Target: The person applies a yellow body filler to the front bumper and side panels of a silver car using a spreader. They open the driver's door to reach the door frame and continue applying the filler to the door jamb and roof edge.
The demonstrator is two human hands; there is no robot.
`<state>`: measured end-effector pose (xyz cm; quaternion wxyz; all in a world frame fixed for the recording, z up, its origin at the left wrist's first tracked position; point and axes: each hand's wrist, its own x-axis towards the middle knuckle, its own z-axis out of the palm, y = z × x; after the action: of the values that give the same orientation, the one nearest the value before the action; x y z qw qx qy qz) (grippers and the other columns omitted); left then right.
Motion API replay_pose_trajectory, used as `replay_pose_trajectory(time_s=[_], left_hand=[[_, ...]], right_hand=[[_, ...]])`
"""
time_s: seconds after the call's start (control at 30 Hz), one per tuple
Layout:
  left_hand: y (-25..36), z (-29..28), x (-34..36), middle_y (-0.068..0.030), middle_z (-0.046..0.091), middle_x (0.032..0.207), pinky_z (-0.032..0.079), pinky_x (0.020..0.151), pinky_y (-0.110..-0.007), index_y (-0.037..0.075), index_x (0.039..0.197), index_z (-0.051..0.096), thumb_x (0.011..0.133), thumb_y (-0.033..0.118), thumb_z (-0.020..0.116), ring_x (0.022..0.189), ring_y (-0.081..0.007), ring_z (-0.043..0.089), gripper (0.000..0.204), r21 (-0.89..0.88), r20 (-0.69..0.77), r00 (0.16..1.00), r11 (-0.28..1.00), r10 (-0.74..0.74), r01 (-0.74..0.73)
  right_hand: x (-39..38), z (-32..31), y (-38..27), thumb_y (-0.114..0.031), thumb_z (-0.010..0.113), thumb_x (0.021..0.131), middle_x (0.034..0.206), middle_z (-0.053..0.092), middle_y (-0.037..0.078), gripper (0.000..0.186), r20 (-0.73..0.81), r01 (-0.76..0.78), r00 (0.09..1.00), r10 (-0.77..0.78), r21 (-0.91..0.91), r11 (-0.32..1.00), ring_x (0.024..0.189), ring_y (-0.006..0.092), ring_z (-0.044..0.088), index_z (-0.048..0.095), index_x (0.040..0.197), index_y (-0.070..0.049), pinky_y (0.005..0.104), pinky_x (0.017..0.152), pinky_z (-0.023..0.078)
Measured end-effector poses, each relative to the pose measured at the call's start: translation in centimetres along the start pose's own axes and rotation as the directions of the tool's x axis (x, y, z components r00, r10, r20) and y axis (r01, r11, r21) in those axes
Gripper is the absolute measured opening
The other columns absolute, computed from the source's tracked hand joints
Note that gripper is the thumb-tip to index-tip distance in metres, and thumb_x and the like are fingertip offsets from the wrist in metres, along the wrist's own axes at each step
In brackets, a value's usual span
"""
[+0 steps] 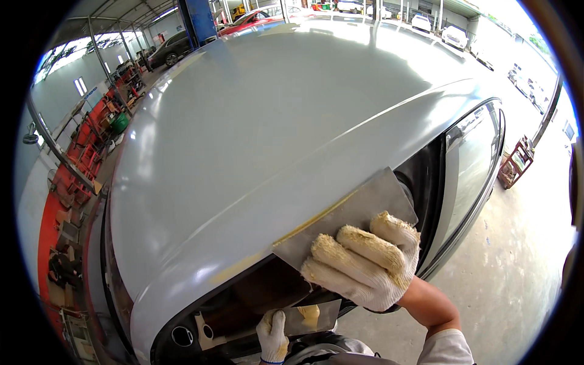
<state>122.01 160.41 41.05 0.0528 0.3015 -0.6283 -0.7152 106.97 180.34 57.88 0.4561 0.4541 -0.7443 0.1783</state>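
Observation:
My right hand (359, 255), in a white cotton glove stained yellow, presses a wide grey spreader blade (344, 207) against the roof edge of a pale grey-primed car (261, 121). A line of yellow putty (313, 219) runs along the blade's edge, and a fainter yellow patch (234, 267) lies on the roof edge to the left. Below, my left hand (272, 334), also gloved, grips a flat grey plate (325, 314) bearing a dab of yellow putty. The car's dark window opening is behind that plate.
A glass window (471, 170) in a black frame continues to the right. Beyond stand a red rolling cart (516, 163), a blue lift post (201, 21) and several parked cars (173, 47). Red benches (79, 152) with tools and clutter line the left wall.

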Motion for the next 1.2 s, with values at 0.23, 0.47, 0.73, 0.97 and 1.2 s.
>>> replay_pose_trajectory(time_s=[0.23,0.47,0.73,0.97,1.2], left_hand=[[0.6,-0.1,-0.1,0.0015,0.056,0.077,0.037,0.047,-0.025,0.001,0.093,0.063,0.099,0.025,0.057,0.059,-0.0067,0.047,0.025,0.032,0.026,0.998,0.998,0.056,-0.057],[0.4,-0.9,0.8,-0.0101,0.063,0.089,0.05,0.069,-0.033,-0.003,0.097,0.061,0.098,0.022,0.057,0.08,-0.017,0.059,0.026,0.056,0.086,0.978,0.979,0.188,-0.194],[7.7,4.5,0.6,-0.0085,0.063,0.076,0.052,0.056,-0.027,-0.003,0.085,0.06,0.094,0.014,0.048,0.066,-0.0129,0.061,0.022,-0.011,0.279,0.902,0.94,0.33,-0.34],[8.0,7.7,0.4,-0.0083,0.064,0.077,0.05,0.059,-0.027,-0.003,0.086,0.06,0.096,0.017,0.049,0.067,-0.0142,0.061,0.025,-0.013,0.15,0.853,0.864,0.5,-0.504],[8.3,8.7,-1.3,-0.007,0.063,0.08,0.046,0.059,-0.026,-0.003,0.09,0.061,0.098,0.027,0.051,0.068,-0.012,0.057,0.032,-0.026,0.145,0.785,0.796,0.602,-0.605]], right_hand=[[0.1,-0.3,-0.5,-0.025,0.075,0.075,0.107,0.069,-0.004,0.03,-0.001,-0.024,1.0,0.024,-0.014,1.0,0.095,0.0157,0.061,0.074,0.105,-0.024,0.037,0.071,0.044],[-4.3,-2.8,-1.3,-0.026,0.078,0.076,0.099,0.071,0.0,0.028,-0.059,-0.103,0.993,0.106,0.046,0.994,0.082,0.0205,0.066,0.072,0.103,-0.018,0.0358,0.06,0.047],[-8.0,-5.9,-1.7,-0.002,0.069,0.088,0.12,0.07,0.012,0.032,0.515,-0.612,0.708,0.483,0.788,0.057,0.107,0.0277,0.069,0.069,0.12,-0.005,0.0354,0.091,0.057],[-9.7,-8.2,1.0,-0.009,0.067,0.091,0.118,0.07,0.01,0.032,0.59,-0.68,0.723,0.36,0.514,0.523,0.104,0.028,0.069,0.068,0.123,-0.007,0.0345,0.09,0.057],[-9.5,-9.4,-1.5,-0.003,0.064,0.093,0.095,0.071,0.004,0.02,0.361,-0.875,0.167,0.917,0.482,-0.031,0.083,0.0087,0.064,0.068,0.111,0.002,0.0249,0.075,0.053]])
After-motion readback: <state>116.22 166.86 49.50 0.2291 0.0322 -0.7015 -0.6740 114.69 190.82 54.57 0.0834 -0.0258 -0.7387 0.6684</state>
